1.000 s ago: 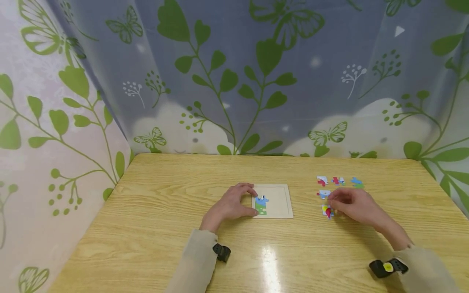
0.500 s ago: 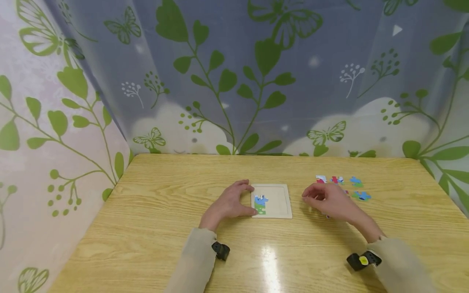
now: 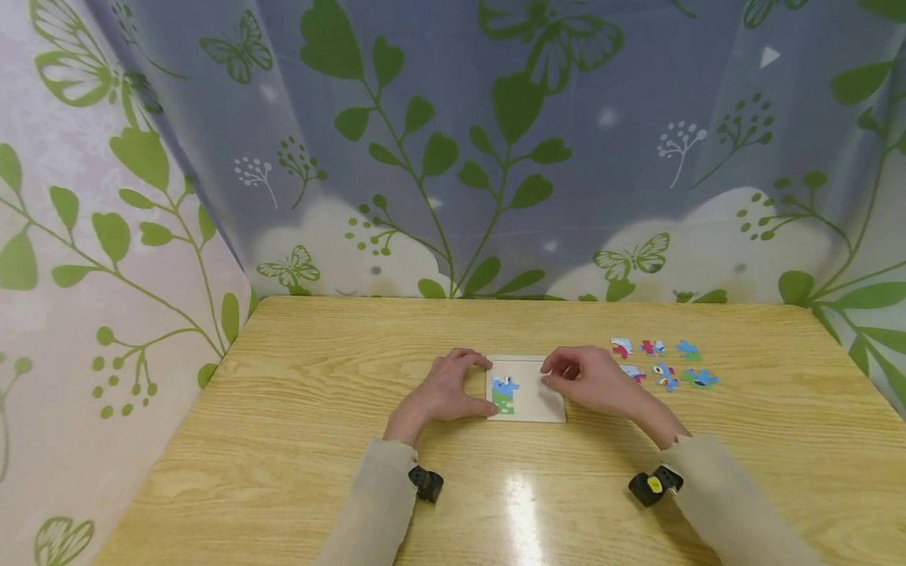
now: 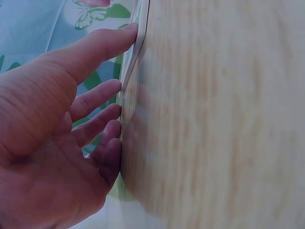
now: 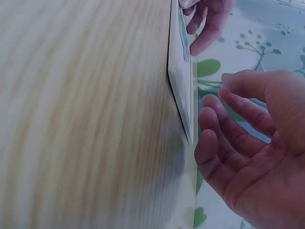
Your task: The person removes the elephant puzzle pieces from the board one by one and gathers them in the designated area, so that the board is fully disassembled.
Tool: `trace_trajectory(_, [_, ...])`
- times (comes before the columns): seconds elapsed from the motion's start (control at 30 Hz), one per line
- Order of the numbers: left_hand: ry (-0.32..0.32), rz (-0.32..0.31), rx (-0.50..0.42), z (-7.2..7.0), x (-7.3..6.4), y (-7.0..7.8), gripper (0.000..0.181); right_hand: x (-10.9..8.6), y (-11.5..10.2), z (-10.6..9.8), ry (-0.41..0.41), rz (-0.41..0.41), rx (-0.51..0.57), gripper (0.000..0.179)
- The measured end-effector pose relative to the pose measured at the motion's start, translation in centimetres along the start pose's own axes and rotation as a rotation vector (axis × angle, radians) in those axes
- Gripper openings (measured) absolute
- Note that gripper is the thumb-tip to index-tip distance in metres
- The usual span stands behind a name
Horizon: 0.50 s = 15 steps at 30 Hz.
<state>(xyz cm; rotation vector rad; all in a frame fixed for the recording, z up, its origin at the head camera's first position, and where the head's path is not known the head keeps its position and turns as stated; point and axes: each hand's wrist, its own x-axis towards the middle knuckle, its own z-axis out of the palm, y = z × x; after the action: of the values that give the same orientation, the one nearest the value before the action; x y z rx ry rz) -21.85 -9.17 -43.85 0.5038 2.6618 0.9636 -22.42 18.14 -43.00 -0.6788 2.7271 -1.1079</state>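
Note:
A pale square puzzle tray (image 3: 529, 397) lies flat on the table. Joined blue and green puzzle pieces (image 3: 504, 395) fill part of its left side. My left hand (image 3: 440, 391) spans the tray's left edge, thumb and fingertips touching near its two corners. Over the tray's right edge hovers my right hand (image 3: 593, 383). Its fingers are loosely bent, thumb and index tips close together. In the right wrist view I see nothing between the fingertips of this right hand (image 5: 257, 138), which stays just off the tray (image 5: 180, 78).
Several loose puzzle pieces lie in rows at the right, including a white-and-red piece (image 3: 621, 347), a blue-and-green piece (image 3: 688, 350) and a blue one (image 3: 701, 378). The right wrist hides the spot in front of them. A leaf-patterned curtain (image 3: 460, 157) hangs behind the wooden table (image 3: 318, 487).
My right hand has moved left from the loose pieces to the tray's right edge, uncovering more pieces. The left hand and the pieces in the tray stay put.

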Motion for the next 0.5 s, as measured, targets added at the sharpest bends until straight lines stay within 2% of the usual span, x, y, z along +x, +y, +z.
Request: trace_trajectory(0.5, [-0.002, -0.016, -0.016, 0.0, -0.1, 0.0, 0.062, 2.6, -1.5, 2.0, -0.094, -0.037, 0.004, 0.012])
